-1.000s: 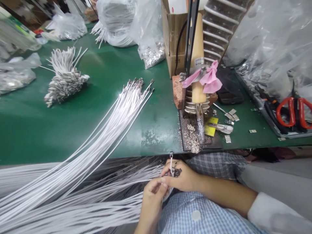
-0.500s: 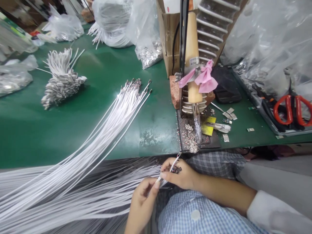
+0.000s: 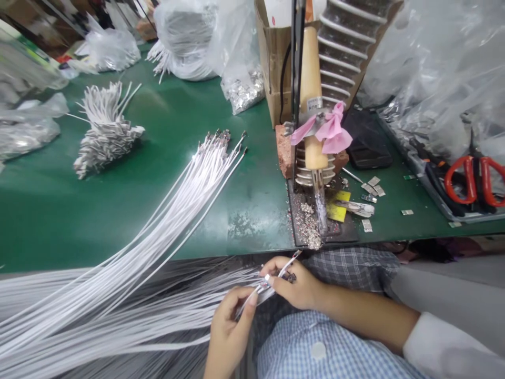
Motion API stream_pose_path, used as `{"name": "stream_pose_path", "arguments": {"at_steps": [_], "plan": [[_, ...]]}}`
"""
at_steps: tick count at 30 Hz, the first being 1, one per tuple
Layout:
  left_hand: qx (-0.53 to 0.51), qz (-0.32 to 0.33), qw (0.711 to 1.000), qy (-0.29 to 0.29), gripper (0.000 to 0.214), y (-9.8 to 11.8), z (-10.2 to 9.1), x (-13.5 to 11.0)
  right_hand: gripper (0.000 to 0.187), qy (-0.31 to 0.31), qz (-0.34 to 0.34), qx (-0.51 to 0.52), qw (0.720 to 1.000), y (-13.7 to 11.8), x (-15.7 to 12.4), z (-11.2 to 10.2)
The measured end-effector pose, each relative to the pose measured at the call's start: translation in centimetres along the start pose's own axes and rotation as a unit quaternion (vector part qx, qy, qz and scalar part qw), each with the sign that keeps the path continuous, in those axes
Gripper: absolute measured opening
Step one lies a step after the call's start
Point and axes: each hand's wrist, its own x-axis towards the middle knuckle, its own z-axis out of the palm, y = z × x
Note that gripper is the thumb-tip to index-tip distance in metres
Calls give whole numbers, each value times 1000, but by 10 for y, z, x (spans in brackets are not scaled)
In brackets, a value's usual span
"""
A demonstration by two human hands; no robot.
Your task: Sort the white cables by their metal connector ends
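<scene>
Below the table's front edge, my right hand [image 3: 294, 282] pinches one white wire [image 3: 284, 267] near its metal tip, which points up and right. Small dark metal terminals lie against its fingers. My left hand [image 3: 231, 329] sits just below and left of it, fingers closed round the same wire and the ends of a loose bundle of white wires [image 3: 130, 316] that runs off to the left across my lap. A second fan of white wires with metal ends [image 3: 197, 184] lies on the green table [image 3: 98, 210].
A wooden-handled soldering iron [image 3: 313, 142] with a pink ribbon hangs tip-down over a dirty tray [image 3: 311, 221]. Red-handled scissors [image 3: 471, 179] lie at right. A short wire bunch [image 3: 104, 131], plastic bags [image 3: 185, 37] and a cardboard box [image 3: 276, 63] stand further back.
The wire's tip has tilted from upright to pointing up and right. My left hand has slid down and left along the wires. The right hand stayed near the table edge.
</scene>
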Motion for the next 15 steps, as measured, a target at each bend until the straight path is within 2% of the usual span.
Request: {"name": "stream_pose_path", "arguments": {"at_steps": [2, 5, 7, 9, 13, 15], "plan": [[23, 21, 1000, 1, 15, 1, -2, 1, 21, 19, 27, -14, 999, 9, -4, 1], [69, 64, 995, 24, 13, 4, -8, 3, 45, 21, 81, -21, 996, 33, -21, -1], [91, 94, 989, 63, 14, 9, -15, 3, 52, 3, 112, -27, 993, 51, -40, -5], [106, 133, 977, 128, 16, 19, -26, 4, 55, -6, 144, -74, 987, 63, -59, -12], [171, 233, 921, 263, 20, 50, -69, 16, 22, -94, 153, -120, 976, 59, -78, -24], [301, 248, 877, 280, 31, 65, -98, 32, 10, -111, 155, -128, 973, 50, -75, -24]]}}
